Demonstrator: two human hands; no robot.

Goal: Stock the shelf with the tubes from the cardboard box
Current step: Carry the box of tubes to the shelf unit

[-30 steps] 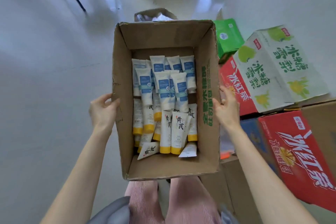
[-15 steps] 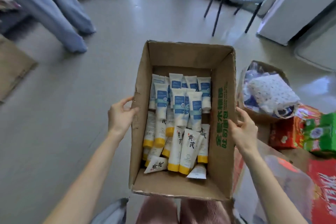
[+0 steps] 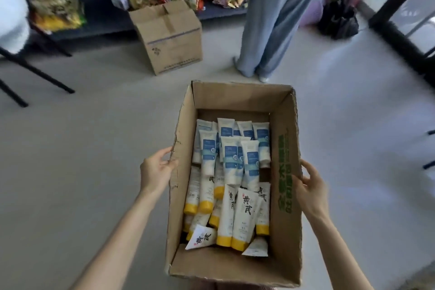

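At six o'clock in the view, an open box is carried between two bare hands. The left hand is pressed flat against the outside of the left wall, fingers curled over its upper edge; the right hand is spread on the green-printed right wall, thumb hooked at the rim. The box is clamped from both sides, it seems, so that its weight is shared and it is kept level, the tubes being loose inside. These are heaped on the box floor: blue-and-white ones toward twelve o'clock, yellow-capped ones toward six, several overlapping and one small tube lying crosswise at seven. None has been taken out yet, by the look of it. The shelf, already filled with snack packets, is seen from ten to twelve o'clock, well apart from the box. A second carton stands on the floor before it at eleven, and another person's legs are planted at one o'clock. The step in hand is judged to be the carrying of the box to the shelf.
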